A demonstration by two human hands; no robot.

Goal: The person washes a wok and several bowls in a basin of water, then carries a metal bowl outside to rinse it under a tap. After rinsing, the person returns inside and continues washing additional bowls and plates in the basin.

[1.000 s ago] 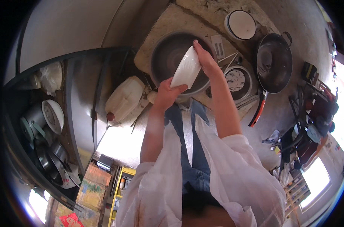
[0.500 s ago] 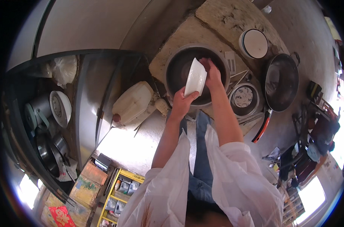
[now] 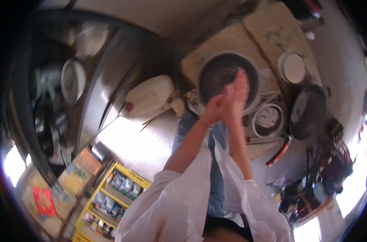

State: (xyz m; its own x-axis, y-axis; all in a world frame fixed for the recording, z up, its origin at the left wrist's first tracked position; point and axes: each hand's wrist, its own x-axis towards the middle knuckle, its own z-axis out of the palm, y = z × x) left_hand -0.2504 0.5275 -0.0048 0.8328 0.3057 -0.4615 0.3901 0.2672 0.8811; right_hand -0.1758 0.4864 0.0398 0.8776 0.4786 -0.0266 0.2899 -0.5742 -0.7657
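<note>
Both of my hands are together over a wide dark basin (image 3: 208, 80) with a pale rim. My right hand (image 3: 237, 93) is in front, wet-looking, its fingers stretched out over the basin. Against its near left side lies my left hand (image 3: 217, 108), its fingers partly hidden and smeared by motion. No bowl shows in either hand, and the blurred basin does not show what lies in it. Close by on the right stands a round pot (image 3: 268, 117) with a speckled pale disc inside.
A worn slab (image 3: 268, 30) carries the basin and a white enamel bowl (image 3: 293, 68). A dark wok (image 3: 308, 111) with an orange-black handle stands at the right. Left lie a yellowish plastic jug (image 3: 151, 94) and a cabinet with a white bowl (image 3: 73, 82). A yellow shelf (image 3: 111, 201) stands lower left.
The white dish that my left hand held over the basin is no longer visible. My hands have come together. The whole view has shifted, with the basin now further right and lower.
</note>
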